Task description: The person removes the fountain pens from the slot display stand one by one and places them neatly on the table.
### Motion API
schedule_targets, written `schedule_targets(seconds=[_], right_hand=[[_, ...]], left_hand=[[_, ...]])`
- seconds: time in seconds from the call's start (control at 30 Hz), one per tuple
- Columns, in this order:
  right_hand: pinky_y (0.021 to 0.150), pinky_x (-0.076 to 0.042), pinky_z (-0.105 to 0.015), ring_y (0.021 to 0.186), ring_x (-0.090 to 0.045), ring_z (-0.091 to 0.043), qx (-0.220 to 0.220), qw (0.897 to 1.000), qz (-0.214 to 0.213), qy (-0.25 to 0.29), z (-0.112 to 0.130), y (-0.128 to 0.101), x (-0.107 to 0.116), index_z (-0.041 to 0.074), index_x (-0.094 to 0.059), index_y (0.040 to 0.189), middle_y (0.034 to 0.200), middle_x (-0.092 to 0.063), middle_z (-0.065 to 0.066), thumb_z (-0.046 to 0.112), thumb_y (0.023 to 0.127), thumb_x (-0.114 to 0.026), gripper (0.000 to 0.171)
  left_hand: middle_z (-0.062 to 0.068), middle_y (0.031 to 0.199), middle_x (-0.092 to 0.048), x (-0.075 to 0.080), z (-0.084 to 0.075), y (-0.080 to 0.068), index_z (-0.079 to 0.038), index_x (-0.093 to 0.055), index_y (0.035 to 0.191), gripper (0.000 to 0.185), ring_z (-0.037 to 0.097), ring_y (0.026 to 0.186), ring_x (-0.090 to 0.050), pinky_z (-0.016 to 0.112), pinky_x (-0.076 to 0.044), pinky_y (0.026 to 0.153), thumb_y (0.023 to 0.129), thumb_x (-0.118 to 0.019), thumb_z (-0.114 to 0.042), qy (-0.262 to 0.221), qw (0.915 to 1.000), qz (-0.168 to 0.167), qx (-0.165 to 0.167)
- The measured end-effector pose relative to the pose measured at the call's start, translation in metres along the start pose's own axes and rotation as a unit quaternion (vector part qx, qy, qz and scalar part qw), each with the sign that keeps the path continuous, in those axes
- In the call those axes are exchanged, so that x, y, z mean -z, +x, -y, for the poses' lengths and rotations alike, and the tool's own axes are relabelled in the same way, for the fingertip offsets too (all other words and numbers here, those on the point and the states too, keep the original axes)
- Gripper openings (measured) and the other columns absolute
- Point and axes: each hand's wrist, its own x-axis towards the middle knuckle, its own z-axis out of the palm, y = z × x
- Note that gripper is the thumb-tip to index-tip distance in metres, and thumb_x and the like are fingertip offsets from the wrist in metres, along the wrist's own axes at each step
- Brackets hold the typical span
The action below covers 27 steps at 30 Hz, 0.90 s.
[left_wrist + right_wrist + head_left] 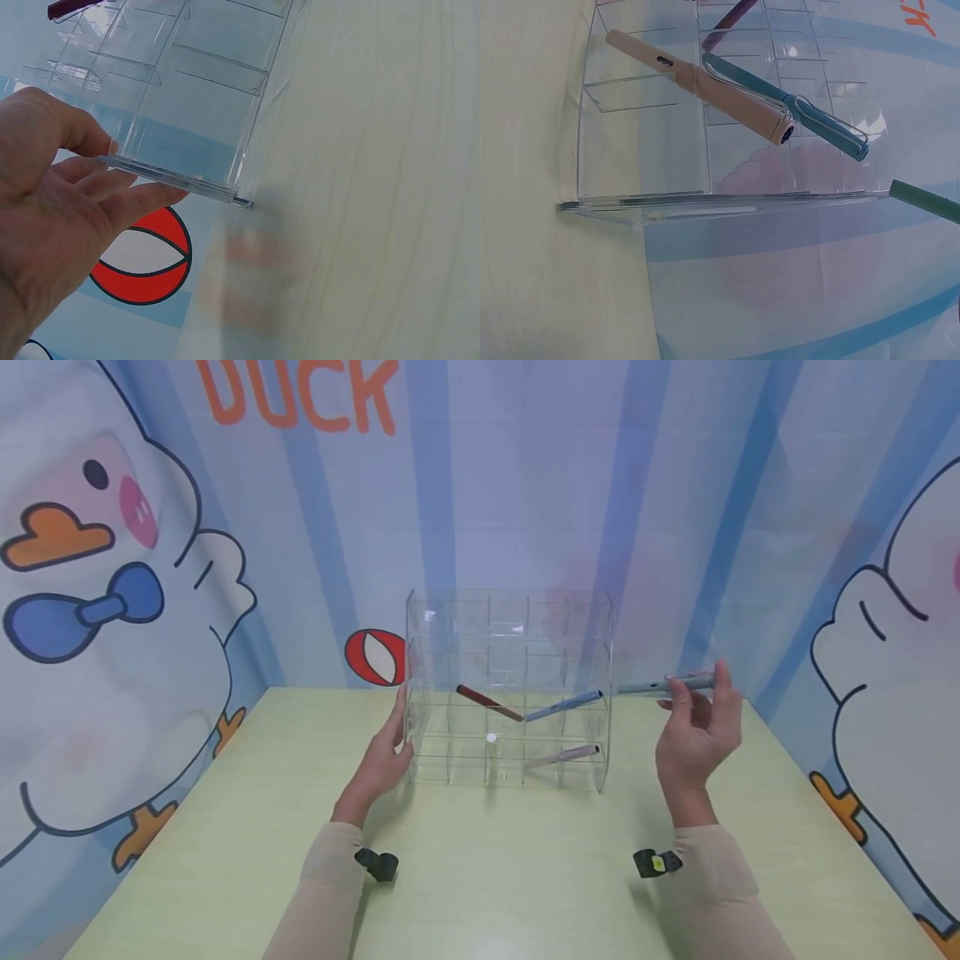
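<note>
A clear acrylic rack (pixel 602 777) with rows of compartments stands on the table. My left hand (pixel 378 768) grips its left side panel (pixel 180 180), thumb on one face and fingers on the other. To the right of the rack, my right hand (pixel 697 735) pinches a green pen (pixel 637 687), which lies nearly level with one end pointing at the rack's right side. Inside the rack, a dark red pen (pixel 489 702) and a blue pen with a clip (pixel 564 705) slant toward each other. Below the blue one rests a pale pink pen (pixel 720 94).
The pale wooden table (pixel 510 877) ends against a blue striped backdrop (pixel 510 468) with duck drawings at both sides. A red and white shape (pixel 378 657) is printed behind the rack's left side. Each wrist wears a small black camera (pixel 377 864).
</note>
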Motion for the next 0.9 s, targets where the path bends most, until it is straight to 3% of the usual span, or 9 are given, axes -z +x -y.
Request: schedule_targets(seconds=[0.37, 0.5, 0.7, 0.9], right_hand=[[0.061, -0.055, -0.017, 0.078, -0.073, -0.015, 0.003, 0.999, -0.035, 0.016, 0.006, 0.005, -0.001, -0.011, -0.065, 0.121, 0.102, -0.062, -0.029, -0.017, 0.082, -0.071, 0.041], [0.061, -0.056, -0.018, 0.077, -0.073, -0.015, -0.005, 0.999, -0.043, 0.021, 0.007, 0.005, 0.0, -0.011, -0.065, 0.122, 0.105, -0.065, -0.023, -0.019, 0.082, -0.069, 0.041], [0.067, -0.058, -0.021, 0.085, -0.073, -0.017, -0.025, 0.999, 0.001, 0.024, 0.009, 0.003, 0.004, -0.011, -0.057, 0.132, 0.115, -0.061, -0.012, -0.017, 0.088, -0.063, 0.045], [0.068, -0.058, -0.021, 0.091, -0.072, -0.023, -0.028, 0.998, 0.027, 0.049, 0.015, 0.005, 0.004, -0.012, -0.049, 0.138, 0.124, -0.055, -0.016, -0.018, 0.089, -0.06, 0.05]], left_hand=[[-0.002, 0.167, -0.008, 0.001, -0.002, 0.001, -0.041, 0.004, 0.16, 0.096, 0.025, 0.15, -0.017, 0.049, -0.029, 0.116, 0.097, -0.046, 0.011, -0.002, 1.0, -0.001, -0.004], [-0.002, 0.167, -0.008, 0.001, 0.0, 0.001, -0.041, 0.004, 0.16, 0.095, 0.025, 0.151, -0.017, 0.05, -0.029, 0.116, 0.097, -0.046, 0.011, -0.003, 1.0, 0.001, -0.005], [-0.003, 0.167, -0.007, 0.0, 0.0, -0.001, -0.041, 0.004, 0.16, 0.096, 0.025, 0.151, -0.016, 0.05, -0.029, 0.116, 0.097, -0.046, 0.01, -0.006, 1.0, 0.001, -0.001], [-0.001, 0.167, -0.009, 0.0, -0.001, -0.001, -0.039, 0.003, 0.161, 0.096, 0.026, 0.15, -0.018, 0.051, -0.029, 0.116, 0.096, -0.046, 0.012, -0.009, 0.9999, -0.002, -0.005]])
